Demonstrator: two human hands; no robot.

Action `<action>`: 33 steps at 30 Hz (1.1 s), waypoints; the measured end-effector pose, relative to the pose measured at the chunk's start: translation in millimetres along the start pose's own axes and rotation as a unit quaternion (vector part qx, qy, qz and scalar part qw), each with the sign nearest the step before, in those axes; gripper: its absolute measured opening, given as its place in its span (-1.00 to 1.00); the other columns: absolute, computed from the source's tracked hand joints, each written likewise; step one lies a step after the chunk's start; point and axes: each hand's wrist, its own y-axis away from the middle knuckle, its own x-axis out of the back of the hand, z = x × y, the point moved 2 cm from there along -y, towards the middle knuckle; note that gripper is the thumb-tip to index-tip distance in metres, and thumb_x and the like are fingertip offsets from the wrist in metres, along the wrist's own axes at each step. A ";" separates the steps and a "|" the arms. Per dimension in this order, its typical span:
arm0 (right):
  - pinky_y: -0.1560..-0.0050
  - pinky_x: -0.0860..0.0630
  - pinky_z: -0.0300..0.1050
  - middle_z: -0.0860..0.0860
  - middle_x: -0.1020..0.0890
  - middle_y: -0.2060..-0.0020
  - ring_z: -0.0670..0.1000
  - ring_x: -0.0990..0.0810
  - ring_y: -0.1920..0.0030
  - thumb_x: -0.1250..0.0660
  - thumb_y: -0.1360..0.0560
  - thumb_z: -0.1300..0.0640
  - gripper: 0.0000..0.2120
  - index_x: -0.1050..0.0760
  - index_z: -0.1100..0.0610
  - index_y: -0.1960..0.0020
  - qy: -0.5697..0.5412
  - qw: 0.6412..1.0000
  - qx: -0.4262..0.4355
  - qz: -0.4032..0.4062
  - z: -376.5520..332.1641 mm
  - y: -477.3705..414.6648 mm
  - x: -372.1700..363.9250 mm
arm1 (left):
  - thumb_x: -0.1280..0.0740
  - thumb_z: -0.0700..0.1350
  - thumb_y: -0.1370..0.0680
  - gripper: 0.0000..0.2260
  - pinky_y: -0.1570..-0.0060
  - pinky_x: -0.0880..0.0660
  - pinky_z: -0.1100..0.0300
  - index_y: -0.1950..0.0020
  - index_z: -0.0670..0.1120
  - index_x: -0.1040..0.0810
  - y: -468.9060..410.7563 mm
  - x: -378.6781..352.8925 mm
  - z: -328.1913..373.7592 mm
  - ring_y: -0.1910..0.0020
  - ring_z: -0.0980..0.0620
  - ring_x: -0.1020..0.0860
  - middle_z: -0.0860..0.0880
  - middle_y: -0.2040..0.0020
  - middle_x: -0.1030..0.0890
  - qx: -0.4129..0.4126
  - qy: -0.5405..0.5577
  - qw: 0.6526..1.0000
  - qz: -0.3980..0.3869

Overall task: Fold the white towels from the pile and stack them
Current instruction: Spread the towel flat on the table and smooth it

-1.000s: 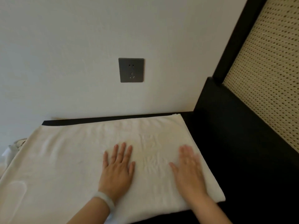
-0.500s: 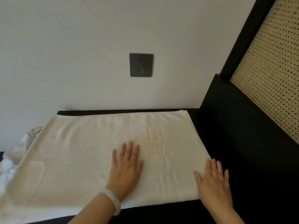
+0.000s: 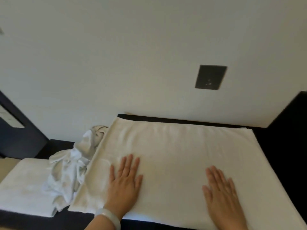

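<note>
The white towel [image 3: 174, 146] is spread on the dark surface [image 3: 272, 146], long axis running left to right, and is pressed along its near half by the left hand [image 3: 123, 185] and right hand [image 3: 221, 195], both flat-fingered and gripping nothing, the left nearer the pile [image 3: 69, 166].

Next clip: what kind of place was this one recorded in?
Likely a hotel room, though that is a guess: a spread towel and a crumpled pile of white linen lie on a dark ledge against a plain wall with a dark wall socket.
</note>
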 end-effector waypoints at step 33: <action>-0.53 0.35 -0.08 -0.06 0.12 -0.60 -0.11 0.21 -0.58 0.12 -0.69 -0.05 -0.46 0.14 0.03 -0.62 0.020 0.993 0.109 -0.036 -189.7 -210.3 -74.2 | 0.10 0.10 -0.65 -0.48 -0.51 0.08 -0.12 -0.61 0.01 -0.04 -160.0 33.9 -77.1 -0.59 -0.06 -0.01 -0.03 -0.60 0.01 -0.052 -0.031 0.998 0.010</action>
